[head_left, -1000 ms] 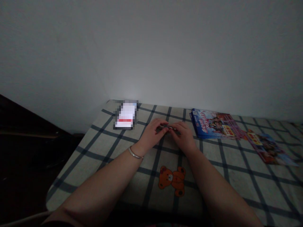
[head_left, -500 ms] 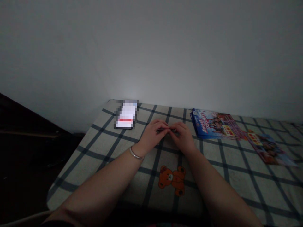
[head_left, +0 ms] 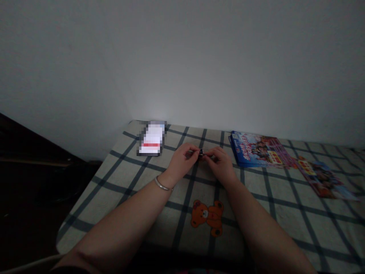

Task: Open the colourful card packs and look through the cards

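My left hand (head_left: 184, 160), with a silver bangle (head_left: 163, 184) on its wrist, is closed in a pinch above the checked tablecloth. Opposite it, my right hand (head_left: 221, 163) pinches too, fingertips pointing left. Between the two sets of fingertips shows a tiny dark object with a light mark (head_left: 201, 152). It is too small and dim to name, and both hands grip it. Nearer to me, between my forearms, an orange teddy bear picture (head_left: 207, 217) lies flat on the cloth.
A lit phone (head_left: 152, 137), blurred out, lies at the back left of the table (head_left: 114, 198). To the right are a stack of colourful printed leaflets (head_left: 256, 150) and another leaflet (head_left: 325, 179). A pale wall (head_left: 199, 68) rises behind; a dark area lies beyond the left edge.
My fingertips have moved slightly apart, so the tiny dark object now shows between them. The phone, leaflets and bear picture have stayed put.
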`<state>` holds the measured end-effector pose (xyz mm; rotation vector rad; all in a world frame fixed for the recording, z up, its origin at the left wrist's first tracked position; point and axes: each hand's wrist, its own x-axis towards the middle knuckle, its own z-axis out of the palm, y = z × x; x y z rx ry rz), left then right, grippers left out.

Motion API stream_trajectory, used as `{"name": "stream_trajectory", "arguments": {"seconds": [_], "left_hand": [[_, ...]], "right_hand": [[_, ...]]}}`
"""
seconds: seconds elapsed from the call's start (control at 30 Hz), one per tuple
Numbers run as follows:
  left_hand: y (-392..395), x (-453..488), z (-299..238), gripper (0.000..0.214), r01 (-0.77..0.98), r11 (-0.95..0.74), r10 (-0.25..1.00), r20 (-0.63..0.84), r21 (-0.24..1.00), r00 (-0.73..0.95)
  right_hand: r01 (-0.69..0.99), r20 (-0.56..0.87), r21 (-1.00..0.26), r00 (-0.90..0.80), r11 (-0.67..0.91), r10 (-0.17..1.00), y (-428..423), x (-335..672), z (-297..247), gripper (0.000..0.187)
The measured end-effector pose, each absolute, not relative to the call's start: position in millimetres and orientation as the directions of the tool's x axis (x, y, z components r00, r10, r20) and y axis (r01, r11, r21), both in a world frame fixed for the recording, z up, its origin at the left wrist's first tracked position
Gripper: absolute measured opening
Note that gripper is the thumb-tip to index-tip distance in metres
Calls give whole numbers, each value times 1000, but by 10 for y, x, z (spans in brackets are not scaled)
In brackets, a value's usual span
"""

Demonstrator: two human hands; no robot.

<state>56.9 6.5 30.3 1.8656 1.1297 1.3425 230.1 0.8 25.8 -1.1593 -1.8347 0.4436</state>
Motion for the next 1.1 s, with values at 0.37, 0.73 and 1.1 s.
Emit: {"name": "stream_trajectory", "arguments": {"seconds": [0.37,0.73,1.1], "left_hand": [[90,550,254,12,343,-467,880,466,815,91],[35,563,322,18,348,-525,850,502,777,162],[136,540,215,26,319,-549,832,541,772,123]], "right_hand": [[538,472,-700,-147,470,869,-1,2303,271,13],[546,495,-667,-184,507,849,-24,2301,293,6],[539,512,-713,-38,449,858,13,2357,270,23]]}}
